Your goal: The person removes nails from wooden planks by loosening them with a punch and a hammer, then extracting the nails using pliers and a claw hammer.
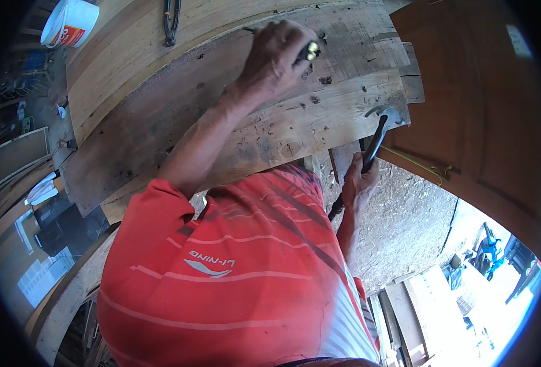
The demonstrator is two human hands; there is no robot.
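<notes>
My left hand [276, 56] is closed around a dark tool with a shiny yellow end [312, 51], held over a worn wooden board [221, 122]. Fingers cover most of that tool, so its kind cannot be made out. Lower on the right, my right hand [361, 180] grips the dark handle of a claw hammer [375, 144]. The hammer's metal head is at the board's near right corner. Dark marks and small holes dot the board around my left hand.
Pliers [170, 27] lie on the lighter wood at the back. A white bucket [70, 23] stands at the far left. Brown wooden panelling [472, 92] rises on the right. Papers [44, 275] lie at the left, and planks [405, 318] are at the lower right.
</notes>
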